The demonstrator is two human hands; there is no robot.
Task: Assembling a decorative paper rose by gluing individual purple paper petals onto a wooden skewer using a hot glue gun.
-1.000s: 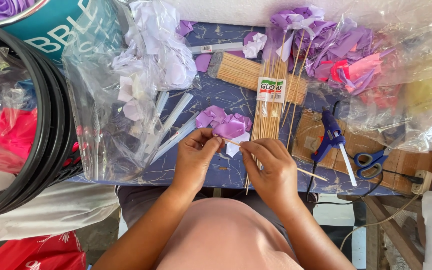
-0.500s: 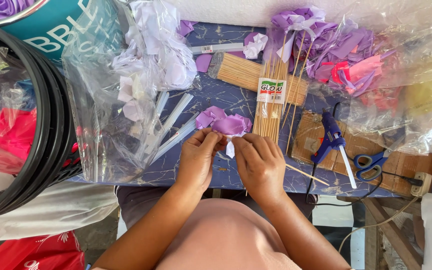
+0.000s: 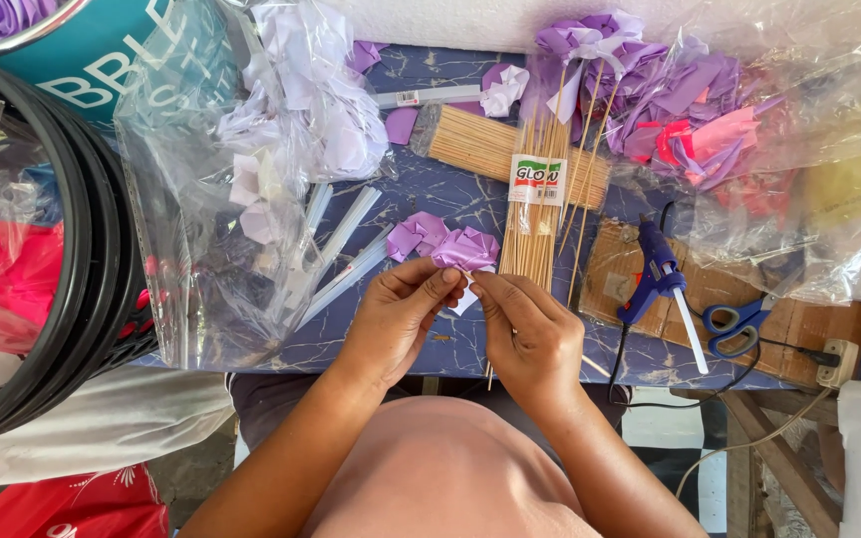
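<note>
My left hand and my right hand meet over the blue marbled table, both pinching a small purple paper flower piece with a white strip under it. A thin wooden stick runs down from my right hand. A second purple paper piece lies on the table just beyond my left fingers. A pack of wooden skewers lies right behind the flower.
A blue glue gun and blue scissors rest on cardboard at right. Clear glue sticks lie left. Plastic bags of pale paper petals and purple and pink flowers crowd the back. Black round tubs stand far left.
My hands have drawn closer together and lifted the purple piece slightly toward me; my right fingers now pinch it beside my left fingers.
</note>
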